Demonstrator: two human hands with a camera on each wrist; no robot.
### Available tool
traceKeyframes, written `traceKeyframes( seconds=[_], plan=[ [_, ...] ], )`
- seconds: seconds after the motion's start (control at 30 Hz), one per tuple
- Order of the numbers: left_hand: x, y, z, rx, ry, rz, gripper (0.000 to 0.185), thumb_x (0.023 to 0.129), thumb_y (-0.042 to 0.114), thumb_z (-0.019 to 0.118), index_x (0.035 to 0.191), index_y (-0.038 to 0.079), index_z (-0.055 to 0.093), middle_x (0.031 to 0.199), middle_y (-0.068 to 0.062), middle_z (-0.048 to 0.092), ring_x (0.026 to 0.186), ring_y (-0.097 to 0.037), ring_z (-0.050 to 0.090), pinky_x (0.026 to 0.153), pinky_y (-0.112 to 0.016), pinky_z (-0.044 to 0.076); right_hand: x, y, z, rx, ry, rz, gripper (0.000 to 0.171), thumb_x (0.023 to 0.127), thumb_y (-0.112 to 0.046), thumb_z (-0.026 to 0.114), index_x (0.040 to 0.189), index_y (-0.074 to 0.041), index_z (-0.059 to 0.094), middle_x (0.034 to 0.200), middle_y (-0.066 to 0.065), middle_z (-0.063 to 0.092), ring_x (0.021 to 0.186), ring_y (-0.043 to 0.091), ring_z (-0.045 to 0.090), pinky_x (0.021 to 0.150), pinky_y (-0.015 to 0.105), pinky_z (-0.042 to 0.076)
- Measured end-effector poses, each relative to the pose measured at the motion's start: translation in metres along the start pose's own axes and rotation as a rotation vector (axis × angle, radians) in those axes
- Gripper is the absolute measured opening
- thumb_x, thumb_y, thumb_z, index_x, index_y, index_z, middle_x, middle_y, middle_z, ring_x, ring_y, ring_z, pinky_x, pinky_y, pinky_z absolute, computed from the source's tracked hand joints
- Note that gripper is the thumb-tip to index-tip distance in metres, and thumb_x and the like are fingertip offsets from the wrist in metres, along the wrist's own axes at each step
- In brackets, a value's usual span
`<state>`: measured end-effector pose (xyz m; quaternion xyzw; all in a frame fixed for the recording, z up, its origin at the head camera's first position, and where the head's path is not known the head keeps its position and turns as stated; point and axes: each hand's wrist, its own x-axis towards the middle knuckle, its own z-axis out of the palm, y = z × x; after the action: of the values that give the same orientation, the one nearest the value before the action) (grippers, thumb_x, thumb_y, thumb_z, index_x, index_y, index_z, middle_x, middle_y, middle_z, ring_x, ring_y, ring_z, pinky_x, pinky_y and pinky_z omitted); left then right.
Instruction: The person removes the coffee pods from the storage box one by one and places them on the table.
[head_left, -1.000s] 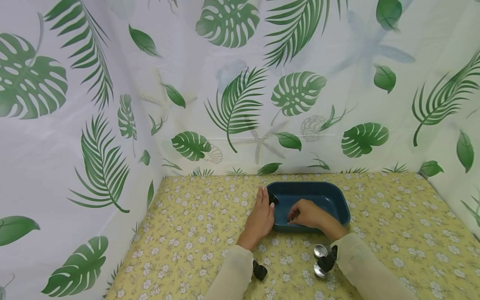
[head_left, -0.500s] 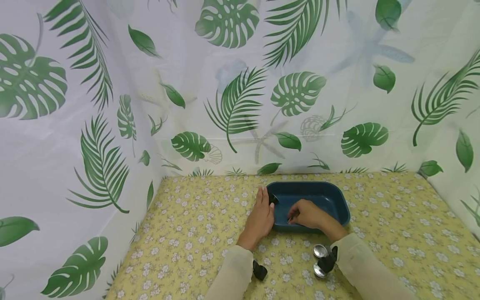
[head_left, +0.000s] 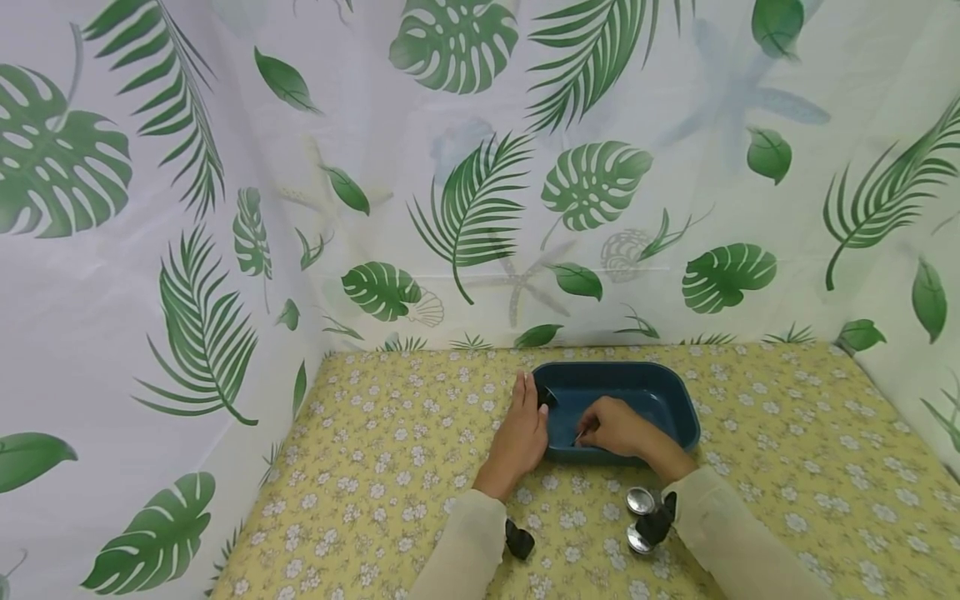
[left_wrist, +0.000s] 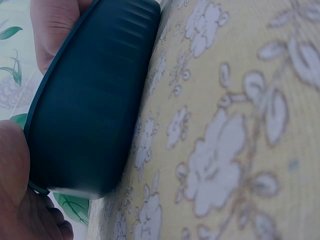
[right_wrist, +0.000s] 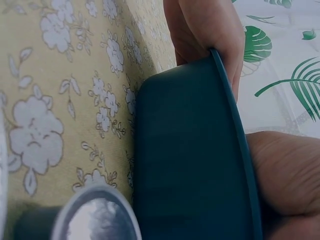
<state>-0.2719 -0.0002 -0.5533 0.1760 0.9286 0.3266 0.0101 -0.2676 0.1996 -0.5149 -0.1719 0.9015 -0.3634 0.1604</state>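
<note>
— Where has the dark blue tray (head_left: pixel 615 377) been placed?
— On the yellow floral tablecloth (head_left: pixel 397 467); its left rim is gripped between the left hand's (head_left: pixel 519 433) thumb and fingers.
— And the right hand (head_left: pixel 617 427)?
— Inside the tray, a thin item (head_left: pixel 577 437), too small to be identified, is pinched. Two silver-topped round items (head_left: pixel 640 501) are set near the right wrist.

Leaf-printed white walls (head_left: pixel 337 108) stand behind and beside a yellow floral tabletop (head_left: pixel 397 467).
</note>
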Motion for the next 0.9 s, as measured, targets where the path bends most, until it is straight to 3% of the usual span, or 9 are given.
traceKeyframes(
  seconds=[0.43, 0.67, 0.9],
  plan=[
    [0.000, 0.000, -0.001, 0.001, -0.003, -0.006, 0.061, 0.114, 0.029, 0.031, 0.164, 0.009, 0.003, 0.171, -0.009, -0.004, 0.154, -0.026, 0.020, 0.111, -0.047, 0.039, -0.003, -0.002, 0.002, -0.034, 0.129, 0.016, 0.026, 0.088, -0.009, 0.080, 0.108, 0.004, 0.072, 0.086, 0.003, 0.069, 0.078, 0.017, 0.064, 0.069, 0.038, 0.054],
    [0.001, -0.001, 0.001, -0.008, 0.004, 0.000, 0.061, 0.114, 0.029, 0.031, 0.164, 0.009, 0.003, 0.171, -0.009, -0.005, 0.153, -0.026, 0.022, 0.107, -0.047, 0.043, -0.006, -0.002, 0.001, -0.034, 0.180, 0.026, 0.023, 0.088, -0.009, 0.080, 0.108, 0.000, 0.072, 0.086, 0.001, 0.068, 0.076, 0.014, 0.062, 0.066, 0.034, 0.052],
    [0.001, -0.002, 0.001, -0.010, -0.007, -0.009, 0.062, 0.114, 0.029, 0.030, 0.164, 0.010, 0.002, 0.170, -0.002, -0.011, 0.154, -0.024, 0.017, 0.112, -0.047, 0.039, -0.012, -0.004, -0.001, -0.024, 0.241, -0.019, 0.022, 0.086, -0.008, 0.081, 0.104, 0.000, 0.071, 0.087, 0.002, 0.067, 0.075, 0.014, 0.063, 0.064, 0.034, 0.051]
  ],
)
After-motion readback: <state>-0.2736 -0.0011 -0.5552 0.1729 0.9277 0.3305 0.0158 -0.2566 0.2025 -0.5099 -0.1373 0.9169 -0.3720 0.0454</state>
